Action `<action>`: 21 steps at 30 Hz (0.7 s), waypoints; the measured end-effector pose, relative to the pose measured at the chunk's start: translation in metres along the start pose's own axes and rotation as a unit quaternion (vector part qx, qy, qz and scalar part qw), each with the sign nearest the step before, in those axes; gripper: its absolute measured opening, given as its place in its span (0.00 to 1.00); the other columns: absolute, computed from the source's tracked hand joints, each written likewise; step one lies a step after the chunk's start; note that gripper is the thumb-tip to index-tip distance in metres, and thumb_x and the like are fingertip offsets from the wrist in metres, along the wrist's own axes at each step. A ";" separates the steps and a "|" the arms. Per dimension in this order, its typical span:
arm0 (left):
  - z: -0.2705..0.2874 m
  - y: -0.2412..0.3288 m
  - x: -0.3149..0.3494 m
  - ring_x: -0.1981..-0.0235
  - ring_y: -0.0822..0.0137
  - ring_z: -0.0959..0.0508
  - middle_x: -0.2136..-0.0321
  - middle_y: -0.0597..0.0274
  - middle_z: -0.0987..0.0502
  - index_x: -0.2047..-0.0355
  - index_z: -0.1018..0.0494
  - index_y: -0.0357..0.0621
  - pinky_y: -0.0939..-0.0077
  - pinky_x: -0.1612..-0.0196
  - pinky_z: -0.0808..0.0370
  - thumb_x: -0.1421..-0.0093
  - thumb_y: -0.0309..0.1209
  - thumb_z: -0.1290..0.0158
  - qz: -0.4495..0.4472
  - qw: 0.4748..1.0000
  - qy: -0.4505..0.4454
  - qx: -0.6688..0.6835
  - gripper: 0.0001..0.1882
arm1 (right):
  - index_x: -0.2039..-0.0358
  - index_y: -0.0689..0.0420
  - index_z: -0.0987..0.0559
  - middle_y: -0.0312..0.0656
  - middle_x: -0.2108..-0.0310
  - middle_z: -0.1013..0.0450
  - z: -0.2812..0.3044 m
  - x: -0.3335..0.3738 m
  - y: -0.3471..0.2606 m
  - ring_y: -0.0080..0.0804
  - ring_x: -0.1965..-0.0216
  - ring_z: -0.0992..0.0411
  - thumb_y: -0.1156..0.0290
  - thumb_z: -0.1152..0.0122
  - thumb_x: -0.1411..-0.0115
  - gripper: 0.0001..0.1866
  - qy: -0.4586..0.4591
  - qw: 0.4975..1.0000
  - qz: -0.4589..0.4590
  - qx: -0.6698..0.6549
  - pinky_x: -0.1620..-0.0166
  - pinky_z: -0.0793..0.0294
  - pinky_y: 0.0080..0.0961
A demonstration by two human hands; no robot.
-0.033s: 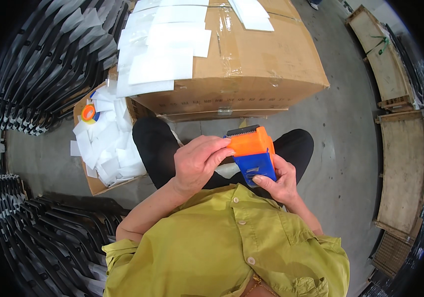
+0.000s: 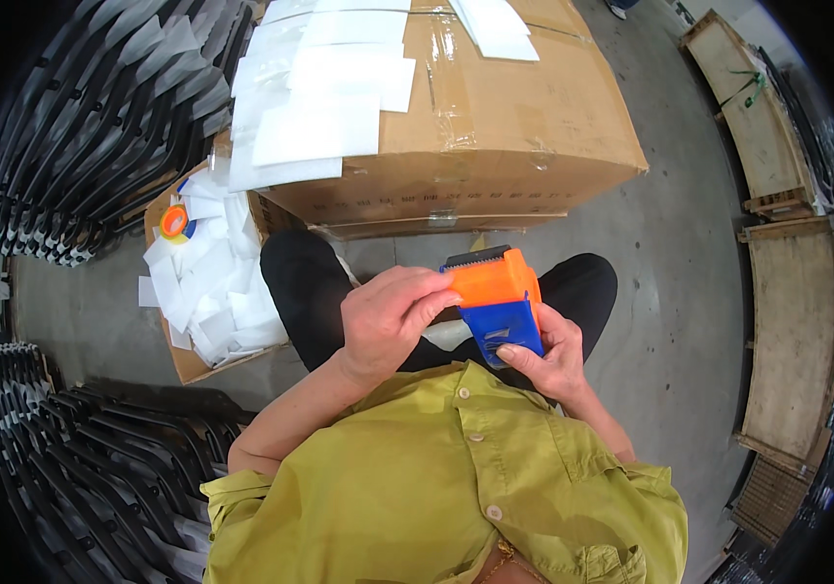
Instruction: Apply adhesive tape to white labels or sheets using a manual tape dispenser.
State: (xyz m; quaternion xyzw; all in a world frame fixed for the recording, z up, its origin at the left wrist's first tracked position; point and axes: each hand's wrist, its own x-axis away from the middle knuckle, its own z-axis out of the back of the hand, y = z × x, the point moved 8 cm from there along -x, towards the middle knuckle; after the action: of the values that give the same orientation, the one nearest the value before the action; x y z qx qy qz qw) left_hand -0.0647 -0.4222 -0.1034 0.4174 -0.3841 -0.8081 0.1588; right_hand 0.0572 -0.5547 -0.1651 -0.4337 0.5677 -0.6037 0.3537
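A tape dispenser (image 2: 495, 282), with an orange upper part, a blue lower part and a dark serrated cutter along its far edge, is held above my lap. My right hand (image 2: 551, 360) grips its blue part from the right, thumb laid across the lower corner. The fingers of my left hand (image 2: 392, 316) are pinched together at the left edge of the orange part. Whether a tape end lies between those fingertips cannot be made out. Small bent marks show on the blue face next to my right thumb.
A large taped carton (image 2: 534, 117) stands ahead, with white foam sheets (image 2: 319, 127) on top. To the left, an open box (image 2: 188, 365) holds white foam pieces and an orange tape roll (image 2: 174, 221). Black metal frames (image 2: 66, 127) are stacked farther left; wooden crates (image 2: 787, 341) line the right.
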 end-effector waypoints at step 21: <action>0.002 0.004 -0.013 0.76 0.66 0.24 0.74 0.58 0.24 0.69 0.27 0.38 0.79 0.74 0.27 0.56 0.25 0.39 -0.012 1.000 -0.014 0.006 0.12 | 0.63 0.65 0.28 0.35 0.74 0.29 0.008 -0.004 -0.008 0.16 0.75 0.35 0.67 0.35 0.51 0.19 0.029 0.996 0.053 0.058 0.71 0.34 0.15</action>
State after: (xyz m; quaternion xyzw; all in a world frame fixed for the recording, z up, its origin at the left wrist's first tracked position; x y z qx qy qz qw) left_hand -0.0584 -0.4166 -0.0925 0.4118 -0.3859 -0.8134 0.1414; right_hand 0.0670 -0.5535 -0.1573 -0.3638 0.5638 -0.6283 0.3937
